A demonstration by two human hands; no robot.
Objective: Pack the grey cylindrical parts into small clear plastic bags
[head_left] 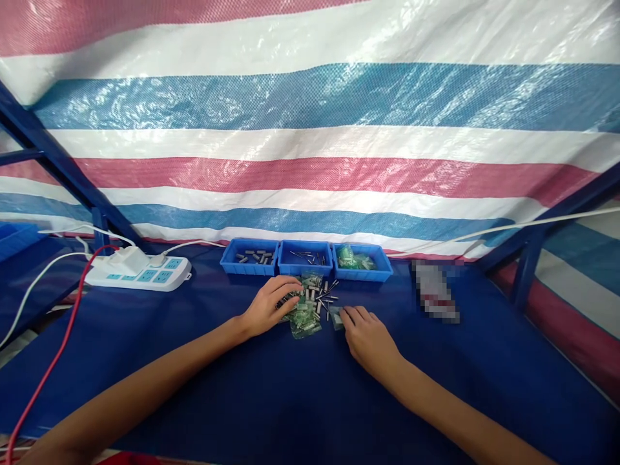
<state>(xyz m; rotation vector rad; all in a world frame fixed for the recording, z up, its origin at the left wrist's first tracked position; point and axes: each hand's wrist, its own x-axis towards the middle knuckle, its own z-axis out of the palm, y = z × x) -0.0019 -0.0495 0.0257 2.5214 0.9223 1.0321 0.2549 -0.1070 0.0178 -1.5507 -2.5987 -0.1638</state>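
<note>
A mixed pile of small metal cylinders (311, 294), thin dark rods (325, 298) and clear green-tinted plastic bags (305, 318) lies on the blue table (271, 400). My left hand (271, 305) reaches over the pile's left side, thumb and fingers apart and curved, with nothing plainly held. To the right of the pile, my right hand (371, 336) has its fingers closed at the edge of a small plastic bag (336, 318) on the table. Its thumb is hidden.
Behind the pile stand three blue bins: one with metal cylinders (249, 271), one with thin rods (305, 268), one with green-tinted bags (362, 276). A white power strip (165, 283) with a red cable (72, 316) sits left. A blurred item (436, 294) lies right.
</note>
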